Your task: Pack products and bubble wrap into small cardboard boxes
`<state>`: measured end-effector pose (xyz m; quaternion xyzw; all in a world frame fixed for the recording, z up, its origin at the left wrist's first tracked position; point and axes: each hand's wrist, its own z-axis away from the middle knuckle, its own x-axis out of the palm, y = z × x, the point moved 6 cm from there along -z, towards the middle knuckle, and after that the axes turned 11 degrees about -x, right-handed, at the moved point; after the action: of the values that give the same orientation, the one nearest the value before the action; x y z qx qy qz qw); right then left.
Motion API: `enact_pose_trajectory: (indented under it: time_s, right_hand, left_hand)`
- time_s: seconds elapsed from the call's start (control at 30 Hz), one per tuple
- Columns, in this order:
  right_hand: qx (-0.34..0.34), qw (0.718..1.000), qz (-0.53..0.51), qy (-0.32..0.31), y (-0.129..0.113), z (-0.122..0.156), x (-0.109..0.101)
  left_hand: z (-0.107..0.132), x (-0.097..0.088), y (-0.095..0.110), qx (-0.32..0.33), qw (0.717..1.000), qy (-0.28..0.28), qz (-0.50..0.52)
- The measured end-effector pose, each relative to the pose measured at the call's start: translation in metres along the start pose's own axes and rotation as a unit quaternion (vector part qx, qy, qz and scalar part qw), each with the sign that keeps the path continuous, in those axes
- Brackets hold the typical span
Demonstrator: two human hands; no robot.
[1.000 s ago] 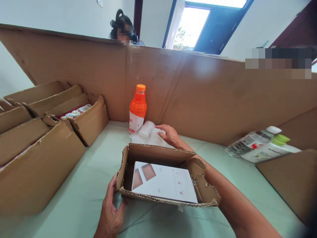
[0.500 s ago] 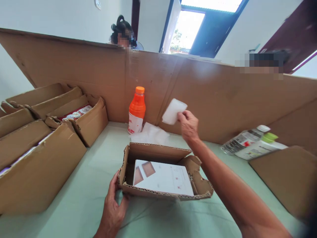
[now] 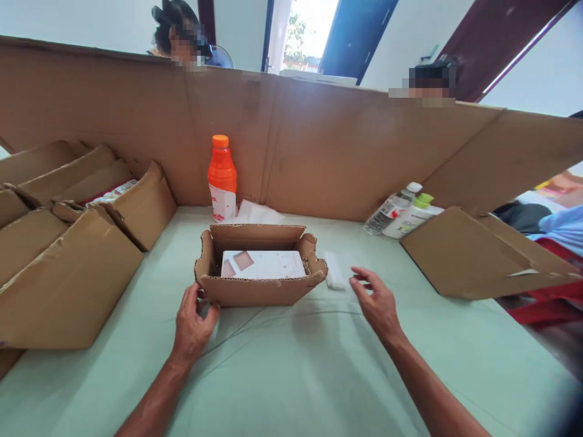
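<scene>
An open cardboard box [image 3: 255, 292] stands on the table in front of me, with a flat white carton [image 3: 268, 264] bearing brown squares inside it. My left hand [image 3: 194, 321] holds the box's near left corner, fingers at the side and thumb by the front. To the right of the box lies a small white folded sheet [image 3: 336, 271]. Just right of that sheet, my right hand [image 3: 376, 300] hovers with fingers apart and nothing in it. More thin white sheets [image 3: 259, 213] lie behind the box, beside an orange bottle [image 3: 222, 179].
Several cardboard boxes [image 3: 73, 285] crowd the left side. At right are a clear plastic bottle [image 3: 387, 212], a white pack with a green cap [image 3: 412, 218] and another cardboard box [image 3: 449, 255]. A tall cardboard partition [image 3: 319, 152] spans the back; two people's heads show above it.
My right hand has come down and right, leaving the white sheet on the table beside the box. My left hand stays at the box corner. The whole view has shifted.
</scene>
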<state>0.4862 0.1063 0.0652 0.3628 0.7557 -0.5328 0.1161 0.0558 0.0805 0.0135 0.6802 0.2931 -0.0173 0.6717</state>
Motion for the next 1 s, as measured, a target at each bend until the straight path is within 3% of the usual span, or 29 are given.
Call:
enact_pose_trajectory:
  time_s: [0.13,0.23,0.4,0.6,0.73,0.93,1.0]
  right_hand:
    - [-0.055,0.984,-0.038,-0.167,-0.050,0.048,0.048]
    - [-0.055,0.969,-0.030,-0.237,-0.066,0.059,0.085]
    - [-0.055,0.972,0.031,-0.226,-0.061,0.035,0.104]
    - [-0.055,0.973,0.073,-0.213,-0.056,0.005,0.112]
    - [-0.064,0.977,0.095,-0.181,-0.049,-0.005,0.101]
    - [-0.020,0.972,0.208,-0.106,-0.002,-0.010,0.036]
    - [0.005,0.963,0.248,-0.101,0.013,-0.012,0.023]
  left_hand:
    - [-0.002,-0.004,0.001,-0.029,0.999,-0.027,-0.036]
    - [-0.003,0.000,-0.006,-0.078,0.995,-0.043,0.041]
    - [-0.006,0.013,-0.017,-0.124,0.976,-0.077,0.162]
    - [-0.028,0.033,-0.008,-0.141,0.956,-0.140,0.217]
    - [-0.034,0.041,-0.005,-0.170,0.939,-0.156,0.254]
    - [-0.012,0.033,-0.011,-0.165,0.944,-0.119,0.260]
    - [-0.005,0.035,-0.009,-0.164,0.949,-0.111,0.246]
